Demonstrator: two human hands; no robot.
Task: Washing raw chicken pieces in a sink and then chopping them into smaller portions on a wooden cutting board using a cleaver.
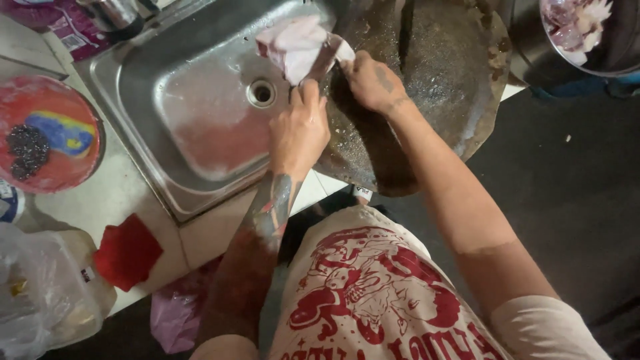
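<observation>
Holding a pale pink slab of meat (293, 47) at the sink-side edge of a round dark chopping block (427, 87), the left hand (299, 130) has its fingers closed on the slab's near end. The right hand (372, 81) is clamped on the handle of a cleaver (325, 59), whose blade lies against the meat just beyond the left fingertips. Head view only. The slab looks whole, with no cut pieces beside the grip, so cutting seems barely begun. Left of the hands sits a steel sink (200, 127); up and right of them, well apart, a bowl (587, 40) holds meat chunks, so some seems already processed.
</observation>
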